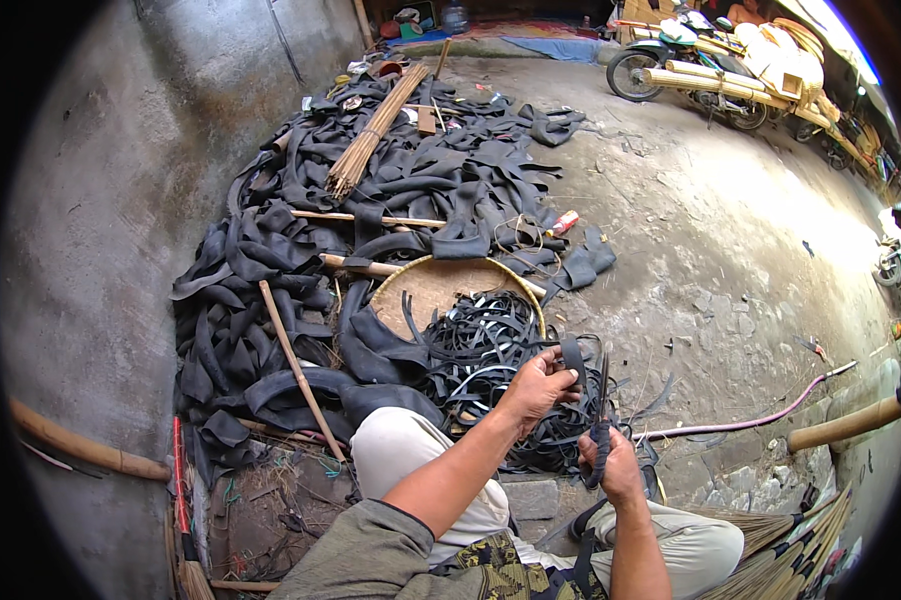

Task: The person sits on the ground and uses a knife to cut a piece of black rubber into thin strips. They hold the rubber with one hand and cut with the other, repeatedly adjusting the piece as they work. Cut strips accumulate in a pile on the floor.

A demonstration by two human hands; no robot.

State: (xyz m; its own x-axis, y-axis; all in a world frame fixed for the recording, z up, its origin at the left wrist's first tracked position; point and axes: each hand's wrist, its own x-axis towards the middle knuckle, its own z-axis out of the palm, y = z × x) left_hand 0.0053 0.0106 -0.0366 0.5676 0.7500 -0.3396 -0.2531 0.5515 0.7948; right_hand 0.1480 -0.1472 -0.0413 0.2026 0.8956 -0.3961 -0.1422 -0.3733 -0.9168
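My left hand (538,390) pinches a strip of black rubber (572,356) between thumb and fingers, out in front of my knees. Just right of it, my right hand (620,468) grips a pair of scissors (600,440) by dark wrapped handles. The blades point up and away, close beside the rubber strip; whether they touch it I cannot tell. Beyond and below my left hand lies a tangle of thin black rubber strips (482,325), some showing white. Part of it rests in a round woven tray (398,300) with a yellowish rim.
A big heap of black rubber pieces (270,240) fills the left, against a grey wall (100,200). On it lie a bundle of thin sticks (375,135) and a bamboo stick (300,370). Stick brooms (770,545) lie lower right; a loaded motorbike (710,85) stands far right.
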